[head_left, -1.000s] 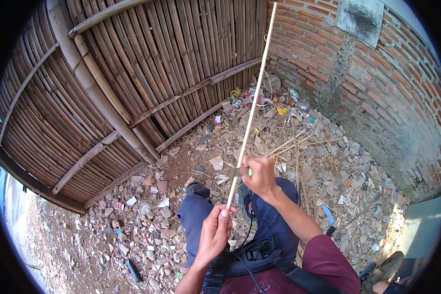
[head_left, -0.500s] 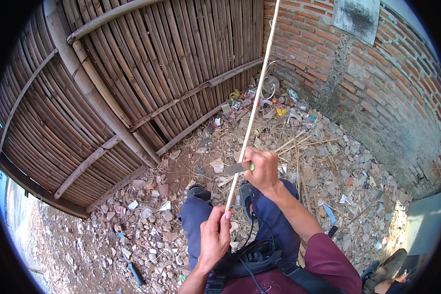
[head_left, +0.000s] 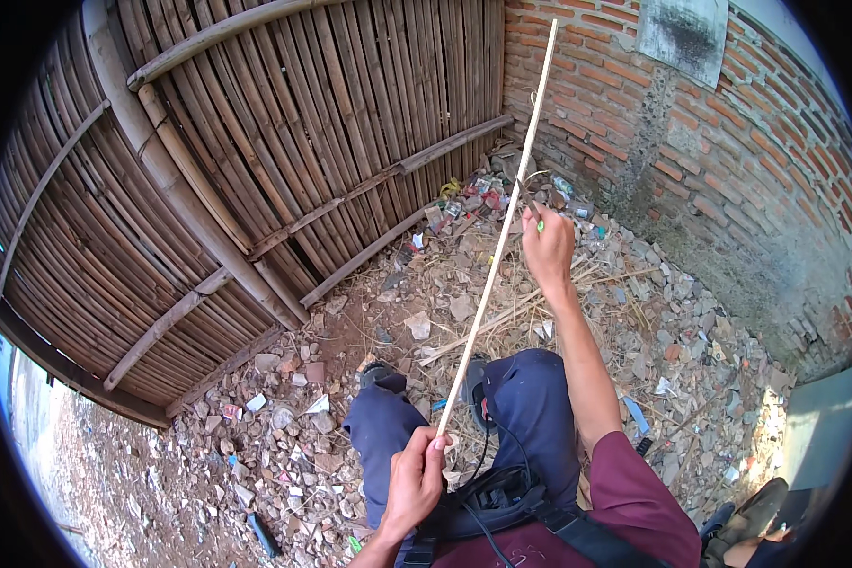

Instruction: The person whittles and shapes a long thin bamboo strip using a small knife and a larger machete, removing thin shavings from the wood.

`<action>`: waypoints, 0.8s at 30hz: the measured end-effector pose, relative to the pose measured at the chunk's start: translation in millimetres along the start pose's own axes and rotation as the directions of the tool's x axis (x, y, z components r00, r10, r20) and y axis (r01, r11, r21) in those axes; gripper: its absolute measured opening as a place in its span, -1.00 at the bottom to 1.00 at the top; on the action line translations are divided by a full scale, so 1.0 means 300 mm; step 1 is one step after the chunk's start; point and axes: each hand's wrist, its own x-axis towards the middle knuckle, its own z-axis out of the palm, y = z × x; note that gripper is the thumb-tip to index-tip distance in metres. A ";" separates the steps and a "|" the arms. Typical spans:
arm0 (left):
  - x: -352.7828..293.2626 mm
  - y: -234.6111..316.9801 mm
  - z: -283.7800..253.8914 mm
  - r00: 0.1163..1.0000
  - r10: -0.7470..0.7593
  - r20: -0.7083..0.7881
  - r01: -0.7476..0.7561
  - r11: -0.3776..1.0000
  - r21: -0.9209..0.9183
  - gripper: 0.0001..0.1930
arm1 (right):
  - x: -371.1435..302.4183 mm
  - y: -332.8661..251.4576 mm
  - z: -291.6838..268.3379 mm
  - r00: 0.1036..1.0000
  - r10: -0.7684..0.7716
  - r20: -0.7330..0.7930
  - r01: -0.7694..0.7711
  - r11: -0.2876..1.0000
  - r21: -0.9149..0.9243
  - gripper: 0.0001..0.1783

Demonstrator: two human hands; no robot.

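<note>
A long, pale strip (head_left: 488, 284), which looks like split bamboo or wood, slants up and away from my lap toward the brick wall. Its near end is gripped in my left hand (head_left: 415, 481), thumb pressed on top. Farther out, my right hand (head_left: 549, 254) is closed on a knife (head_left: 529, 200) with a bit of green showing at its handle. The blade meets the strip well beyond its middle, and thin curled shavings stand there. Most of the knife's handle is hidden inside my fist.
Rubble and litter (head_left: 284, 445) cover the ground around my bent legs (head_left: 530, 402). A bamboo-slat wall (head_left: 350, 123) rises at left, a brick wall (head_left: 729, 180) at right. A dark cable (head_left: 502, 445) hangs by my knees. Another person's foot (head_left: 759, 509) shows at lower right.
My right hand has slid the knife away from me along the strip, from near my knees to its far part. The strip's far end now shows. My left hand stays put.
</note>
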 end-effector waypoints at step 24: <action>0.118 0.040 0.013 0.979 -0.080 0.186 0.177 0.783 -0.596 -0.70 | -0.420 -0.411 -0.112 0.866 -0.309 0.394 0.218 0.941 0.260 -0.92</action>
